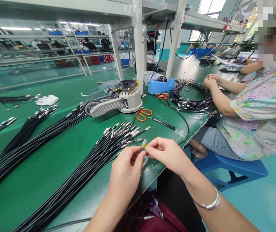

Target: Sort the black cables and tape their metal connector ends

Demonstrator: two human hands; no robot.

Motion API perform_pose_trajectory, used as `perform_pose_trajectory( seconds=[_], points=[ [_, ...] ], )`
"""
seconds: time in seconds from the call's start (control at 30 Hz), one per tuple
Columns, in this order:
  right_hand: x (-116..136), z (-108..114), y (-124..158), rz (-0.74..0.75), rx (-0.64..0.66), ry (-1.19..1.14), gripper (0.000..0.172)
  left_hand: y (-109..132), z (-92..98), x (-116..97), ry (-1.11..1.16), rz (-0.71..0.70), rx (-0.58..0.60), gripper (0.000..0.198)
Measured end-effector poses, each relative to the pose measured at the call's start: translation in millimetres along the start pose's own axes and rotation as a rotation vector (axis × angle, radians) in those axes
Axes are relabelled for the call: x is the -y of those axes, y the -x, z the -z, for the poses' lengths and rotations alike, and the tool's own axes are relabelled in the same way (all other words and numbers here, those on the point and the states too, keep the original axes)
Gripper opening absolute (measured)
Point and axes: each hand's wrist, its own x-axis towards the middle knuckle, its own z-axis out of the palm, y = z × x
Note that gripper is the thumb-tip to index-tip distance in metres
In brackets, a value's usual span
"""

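Between my two hands, over the table's near edge, is the end of a black cable with a metal connector (144, 141) and a bit of yellow tape below it. My left hand (128, 166) pinches the cable just under the connector. Thumb and forefinger of my right hand (168, 153) are pressed together at the yellow tape. A silver bangle sits on my right wrist. Just beyond my hands lies a bundle of black cables (89, 167) with metal connectors at their ends. The far ends of the held cable are hidden.
A tape dispenser machine (128, 100) stands behind the cables. Orange scissors (144, 115), a thin black pen-like tool (162, 123) and a blue tape holder (161, 85) lie nearby. To the right, a co-worker (261, 109) sits by a coil of black cables (188, 95). A white glove (47, 100) lies left.
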Motion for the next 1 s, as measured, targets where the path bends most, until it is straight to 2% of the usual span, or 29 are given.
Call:
perform_pose_trajectory(
  seconds=[0.23,0.43,0.77,0.9,1.0],
  points=[
    [0.7,-1.1,1.8,-0.009,0.022,-0.027,0.020,2.2,-0.5,-4.2,0.112,0.093,-0.006,0.018],
    [3.4,0.0,3.1,0.001,0.025,-0.063,0.022,3.6,-2.1,-5.0,0.268,0.180,0.034,0.022],
    [5.7,0.1,6.2,0.031,0.006,-0.072,0.021,3.3,-1.9,-11.6,0.659,0.369,0.139,0.024],
    [5.2,0.2,6.3,0.038,0.008,-0.076,0.022,3.3,-1.6,-12.3,0.779,0.380,0.188,0.023],
    [3.8,1.3,6.5,0.045,0.018,-0.077,0.023,1.9,0.0,-9.9,0.895,0.378,0.272,0.022]
  ],
)
